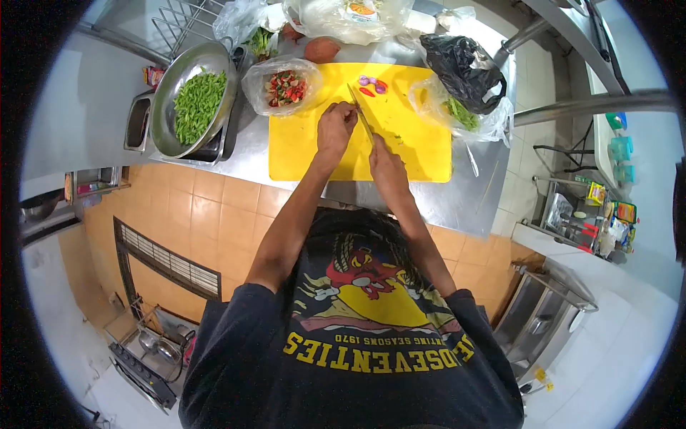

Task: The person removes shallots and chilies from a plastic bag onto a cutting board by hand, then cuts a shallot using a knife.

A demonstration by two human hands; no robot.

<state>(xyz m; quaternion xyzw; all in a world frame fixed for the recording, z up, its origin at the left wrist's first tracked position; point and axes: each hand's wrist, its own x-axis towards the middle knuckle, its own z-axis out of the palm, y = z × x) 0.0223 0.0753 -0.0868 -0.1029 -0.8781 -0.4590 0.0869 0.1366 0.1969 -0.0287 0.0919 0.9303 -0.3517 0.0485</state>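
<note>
My right hand (388, 170) is wrapped round the handle of a knife (362, 116), its blade pointing away from me over the yellow cutting board (294, 146). Just left of the blade, my left hand (336, 130) has its fingers curled together at the board; whatever they pinch is hidden. Beyond the knife tip lie several small purple shallots (380, 87) and pieces of red chili (366, 91). Small green scraps dot the board right of the blade. At the board's upper left, an open plastic bag (255, 84) holds chopped red and pale pieces (287, 89).
A wide metal pan (158, 118) of cut green beans (199, 106) stands at left. Behind the board are a brown-red tuber (321, 50) and plastic bags (350, 23). On the right, a black bag (463, 68) sits beside a clear bag with greens (461, 113).
</note>
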